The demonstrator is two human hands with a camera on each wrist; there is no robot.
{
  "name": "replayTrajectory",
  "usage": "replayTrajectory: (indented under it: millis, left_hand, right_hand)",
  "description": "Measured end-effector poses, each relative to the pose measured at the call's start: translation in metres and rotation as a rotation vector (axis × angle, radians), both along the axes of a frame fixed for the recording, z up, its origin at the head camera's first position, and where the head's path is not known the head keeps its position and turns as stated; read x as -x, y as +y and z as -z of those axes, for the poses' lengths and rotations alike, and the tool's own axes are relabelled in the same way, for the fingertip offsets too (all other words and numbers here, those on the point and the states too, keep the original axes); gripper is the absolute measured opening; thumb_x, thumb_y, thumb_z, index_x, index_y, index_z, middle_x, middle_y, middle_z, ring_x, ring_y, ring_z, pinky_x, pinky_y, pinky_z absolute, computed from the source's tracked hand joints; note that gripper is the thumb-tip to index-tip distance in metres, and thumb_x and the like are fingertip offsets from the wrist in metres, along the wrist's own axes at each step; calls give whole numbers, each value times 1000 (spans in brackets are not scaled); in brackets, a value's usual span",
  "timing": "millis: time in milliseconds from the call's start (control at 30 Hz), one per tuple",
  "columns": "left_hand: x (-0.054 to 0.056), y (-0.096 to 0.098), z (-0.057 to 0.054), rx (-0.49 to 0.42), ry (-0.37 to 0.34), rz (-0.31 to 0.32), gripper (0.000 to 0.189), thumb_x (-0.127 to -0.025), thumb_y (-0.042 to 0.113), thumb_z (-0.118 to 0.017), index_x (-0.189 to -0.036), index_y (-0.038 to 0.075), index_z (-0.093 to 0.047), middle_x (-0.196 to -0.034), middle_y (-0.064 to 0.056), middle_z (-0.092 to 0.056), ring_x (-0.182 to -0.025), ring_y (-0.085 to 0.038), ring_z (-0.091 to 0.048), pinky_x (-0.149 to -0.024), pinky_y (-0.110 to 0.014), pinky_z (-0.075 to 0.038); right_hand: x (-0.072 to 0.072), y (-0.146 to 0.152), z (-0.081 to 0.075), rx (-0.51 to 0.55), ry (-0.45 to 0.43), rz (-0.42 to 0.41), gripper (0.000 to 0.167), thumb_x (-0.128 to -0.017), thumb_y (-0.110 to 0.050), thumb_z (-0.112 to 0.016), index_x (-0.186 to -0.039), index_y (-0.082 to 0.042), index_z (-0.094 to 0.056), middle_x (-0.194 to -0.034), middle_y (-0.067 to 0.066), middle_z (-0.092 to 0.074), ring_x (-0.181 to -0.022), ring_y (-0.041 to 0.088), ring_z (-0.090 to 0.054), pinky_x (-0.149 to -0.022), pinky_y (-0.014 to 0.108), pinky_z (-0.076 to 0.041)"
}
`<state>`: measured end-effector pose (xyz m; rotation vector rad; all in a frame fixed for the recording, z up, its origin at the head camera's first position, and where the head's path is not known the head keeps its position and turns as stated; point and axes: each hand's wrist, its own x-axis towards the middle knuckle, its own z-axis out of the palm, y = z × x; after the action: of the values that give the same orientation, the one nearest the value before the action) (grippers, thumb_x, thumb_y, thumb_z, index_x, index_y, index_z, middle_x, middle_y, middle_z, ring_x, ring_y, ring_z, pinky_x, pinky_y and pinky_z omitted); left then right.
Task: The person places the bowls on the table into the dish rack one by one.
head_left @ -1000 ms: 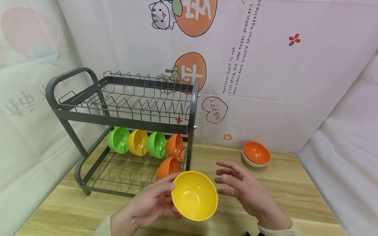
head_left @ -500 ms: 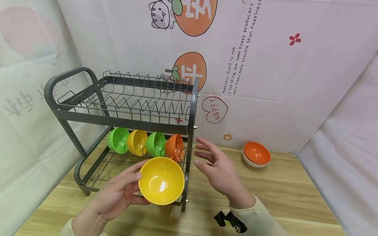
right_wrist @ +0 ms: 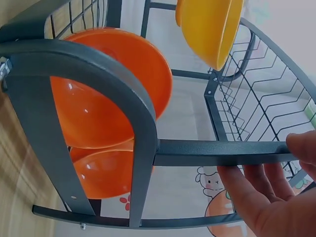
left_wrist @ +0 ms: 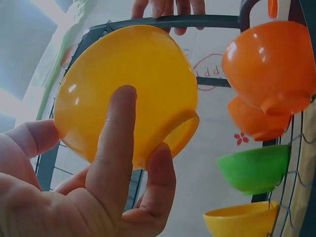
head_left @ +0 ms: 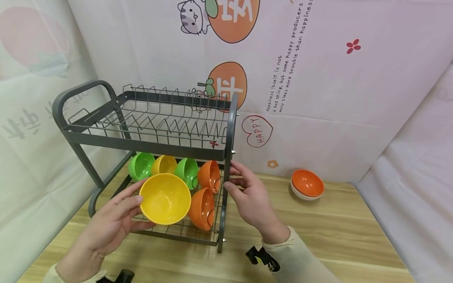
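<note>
My left hand (head_left: 109,224) holds a yellow bowl (head_left: 165,199) in front of the rack's lower tier, its inside facing the head camera. In the left wrist view, fingers press the bowl's outside and reach its foot ring (left_wrist: 180,128). My right hand (head_left: 251,200) grips the right upright of the dark grey dish rack (head_left: 152,146); the right wrist view has thumb and fingers on opposite sides of the bar (right_wrist: 222,152). Behind the held bowl, an orange bowl (head_left: 201,208) stands on edge in the lower tier's front row.
Along the lower tier's back row stand a green bowl (head_left: 141,166), a yellow bowl (head_left: 164,164), another green bowl (head_left: 186,173) and an orange bowl (head_left: 209,176). An orange bowl (head_left: 307,183) sits inside a white bowl (head_left: 305,196) on the wooden table (head_left: 332,236), near the wall.
My left hand has carried the yellow bowl left and up to the lower tier, uncovering the front orange bowl. My right hand has moved left from open air and taken hold of the rack's upright.
</note>
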<state>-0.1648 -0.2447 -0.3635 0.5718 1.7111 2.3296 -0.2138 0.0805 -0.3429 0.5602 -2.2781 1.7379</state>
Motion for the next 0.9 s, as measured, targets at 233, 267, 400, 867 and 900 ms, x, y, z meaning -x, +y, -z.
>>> replayTrajectory:
  millis: [233, 267, 400, 867, 900]
  left_hand:
    - [-1, 5, 0, 199, -31, -223, 48, -107, 11, -47, -154, 11, -36, -121, -19, -55, -98, -27, -65, -77, -49, -58]
    - [-1, 7, -1, 249, -39, -263, 51, -106, 12, -50, -154, 9, -35, -119, -20, -53, -97, -27, -66, -76, -48, -58]
    - [0, 13, -3, 434, -48, -354, 60, -103, 15, -59, -155, 7, -33, -121, -26, -46, -95, -27, -66, -74, -42, -59]
    - [19, 32, 10, 1000, 105, -500, 62, -95, 29, -69, -151, 15, -46, -128, -26, -44, -93, -31, -52, -61, -32, -47]
    - [21, 34, 12, 1014, 103, -500, 61, -95, 29, -69, -150, 15, -47, -128, -26, -44, -97, -33, -50, -64, -33, -46]
  right_hand:
    - [5, -5, 3, -86, 95, 8, 50, -94, -6, -69, -139, -23, -55, -110, 7, -65, -87, 25, -69, -74, 33, -58]
    - [5, -4, 4, -94, 112, 4, 49, -94, -6, -69, -138, -24, -55, -108, 7, -65, -85, 26, -70, -73, 32, -58]
    - [6, -3, 4, -110, 154, -11, 49, -94, -5, -68, -137, -25, -54, -104, 5, -64, -82, 26, -70, -72, 31, -58]
    - [7, -3, 5, -144, 204, -9, 45, -95, -3, -67, -133, -23, -55, -94, 0, -62, -74, 19, -69, -66, 32, -58]
    - [8, -3, 5, -142, 207, -9, 45, -95, -2, -67, -133, -22, -55, -94, 1, -63, -73, 19, -68, -66, 32, -58]
